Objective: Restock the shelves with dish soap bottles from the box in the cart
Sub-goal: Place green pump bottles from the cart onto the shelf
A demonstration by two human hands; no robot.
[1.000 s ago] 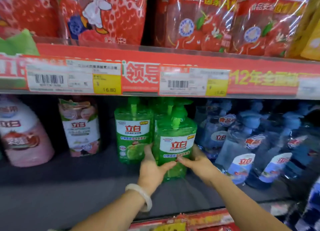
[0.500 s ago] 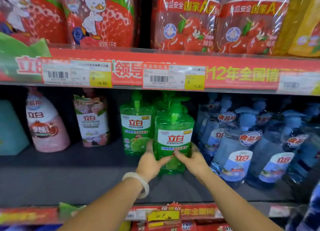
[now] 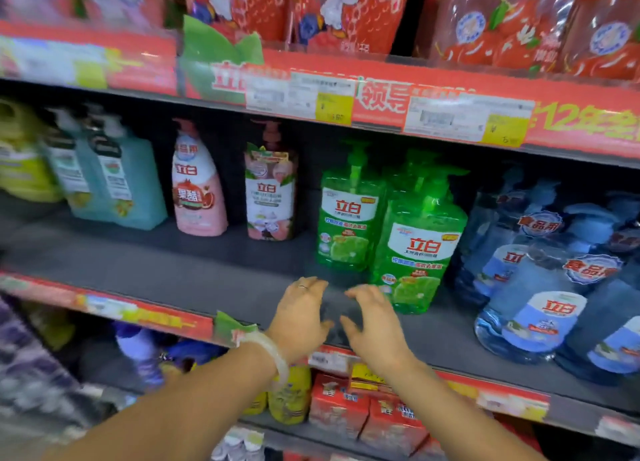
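- Bright, even store light from above; deep shadow behind the bottles under the upper shelf.
- Heavy motion blur at the left edge; price tags unreadable.
- Wide-angle bending at the edges.

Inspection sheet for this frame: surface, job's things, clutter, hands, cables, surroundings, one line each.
Surface: dark grey middle shelf, bare at its front left.
Job's things: front green dish soap bottle stands upright on the shelf, another green bottle behind and left of it; box and cart not in view.
Clutter: pink bottle, peach-label bottle, teal bottles, blue bottles share the shelf.
Hands: left hand and right hand are in front of the green bottles, fingers loosely spread, holding nothing.
Cables: nothing seen.
Surroundings: red refill bags above, price tags on the rail, red cartons below.
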